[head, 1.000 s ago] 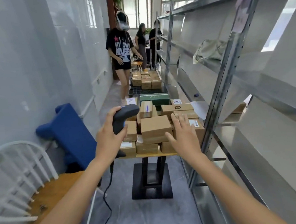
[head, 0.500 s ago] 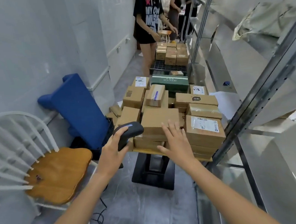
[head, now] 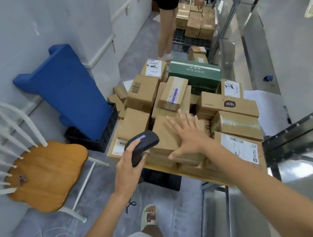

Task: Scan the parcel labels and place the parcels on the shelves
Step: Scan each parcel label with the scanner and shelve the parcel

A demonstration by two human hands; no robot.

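We record the right hand (head: 187, 140) with fingers (head: 182, 118) straight and spread apart, holding nothing, poised over a plain brown parcel (head: 165, 136) at the near middle of the pile; whether the palm touches the cardboard we cannot tell. The left hand (head: 126, 166) has its fingers clamped round the grip of a black scanner (head: 141, 144), whose head points forward over the same parcel's left edge. That parcel lies directly under and ahead of the right fingers, its long axis running away from us, so we judge the right hand the nearer and better placed to lift it. No label shows on its upper face; we judge it must be turned before scanning. The pile sits on a small worktop (head: 195, 173). Close neighbours crowd the lift: a labelled box (head: 239, 148) just right, a taped box (head: 237, 125) behind that, a smaller parcel (head: 174, 93) stacked beyond. The shelves (head: 297, 137) stand to the right, a post near the pile. A chair (head: 46, 174) and blue panel (head: 69, 92) stand left; another person (head: 165, 22) stands beyond.
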